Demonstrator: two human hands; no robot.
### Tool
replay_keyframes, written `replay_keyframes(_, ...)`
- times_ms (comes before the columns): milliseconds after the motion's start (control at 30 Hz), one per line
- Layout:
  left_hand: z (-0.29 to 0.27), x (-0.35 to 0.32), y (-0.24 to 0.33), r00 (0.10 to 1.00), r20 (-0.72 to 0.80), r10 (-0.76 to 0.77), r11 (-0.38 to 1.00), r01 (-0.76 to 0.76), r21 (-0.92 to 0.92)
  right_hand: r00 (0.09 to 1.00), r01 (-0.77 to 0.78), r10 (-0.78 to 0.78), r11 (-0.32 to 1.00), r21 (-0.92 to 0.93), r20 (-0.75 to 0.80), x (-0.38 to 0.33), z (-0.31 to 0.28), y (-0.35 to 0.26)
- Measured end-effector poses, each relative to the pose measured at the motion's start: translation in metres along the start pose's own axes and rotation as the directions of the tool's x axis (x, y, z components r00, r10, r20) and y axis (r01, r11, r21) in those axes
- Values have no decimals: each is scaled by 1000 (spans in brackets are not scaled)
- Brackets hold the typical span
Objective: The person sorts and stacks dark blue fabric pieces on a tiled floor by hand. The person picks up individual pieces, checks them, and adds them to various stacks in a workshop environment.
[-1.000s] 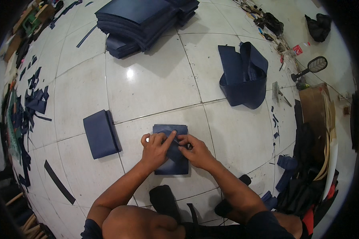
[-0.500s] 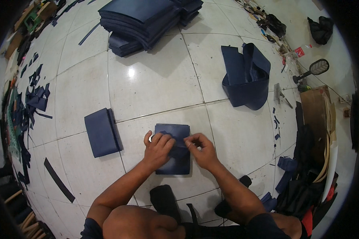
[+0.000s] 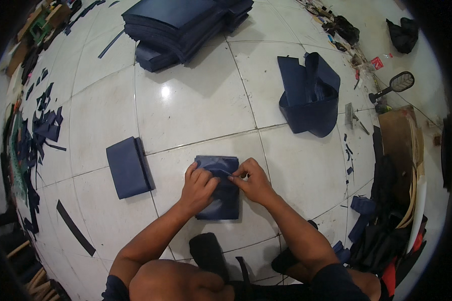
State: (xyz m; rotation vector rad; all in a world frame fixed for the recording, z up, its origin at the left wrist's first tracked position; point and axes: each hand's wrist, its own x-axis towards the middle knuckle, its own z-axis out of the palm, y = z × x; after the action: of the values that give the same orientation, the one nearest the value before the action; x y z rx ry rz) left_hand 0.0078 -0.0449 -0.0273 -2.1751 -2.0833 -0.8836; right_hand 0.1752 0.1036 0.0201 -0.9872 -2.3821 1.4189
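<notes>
In front of me on the tiled floor lies a small stack of dark blue rectangular sheets (image 3: 221, 200), leather-like and slightly glossy. My left hand (image 3: 198, 186) rests on its left half with curled fingers gripping the creased top sheet. Over the upper right part, my right hand (image 3: 253, 180) pinches a raised fold of that same sheet between thumb and forefinger. The fingertips hide part of the fold.
A second blue stack (image 3: 129, 168) lies to the left, and a large pile (image 3: 178, 25) at the far side. Far right stands a looped blue strip (image 3: 310, 113). A dark strip (image 3: 75, 228) lies near left; offcuts (image 3: 47, 125) line the left edge. A scraper-like tool (image 3: 354, 118) lies right.
My right hand has shifted slightly left onto the stack, still pinching. The left fingers have moved a little toward the upper left edge, and the top sheet looks more creased.
</notes>
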Motion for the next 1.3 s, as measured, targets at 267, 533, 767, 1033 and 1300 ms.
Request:
replay_keyframes(267, -2, 0, 6, 995, 29, -94, 995, 94, -13, 963, -258, 269, 916, 307, 8, -7, 8, -12)
replay_keyframes(533, -1, 3, 9, 992, -25, -127, 992, 126, -30, 942, -264, 320, 896, 357, -106, -7, 22, -9)
replay_keyframes(767, -8, 5, 8, 994, 22, -107, 994, 107, 5, 996, -83, 66, 935, 346, 60, -20, 13, -8)
replay_keyframes(1033, -9, 8, 6, 997, -19, -75, 997, 75, -22, 996, -22, 22, 1000, 0, -86, -6, 1, -5)
replay_keyframes(1300, -2, -1, -1, 1000, 4, 17, 999, -17, -40, 978, 164, -188, 961, -225, -90, -5, 16, 12)
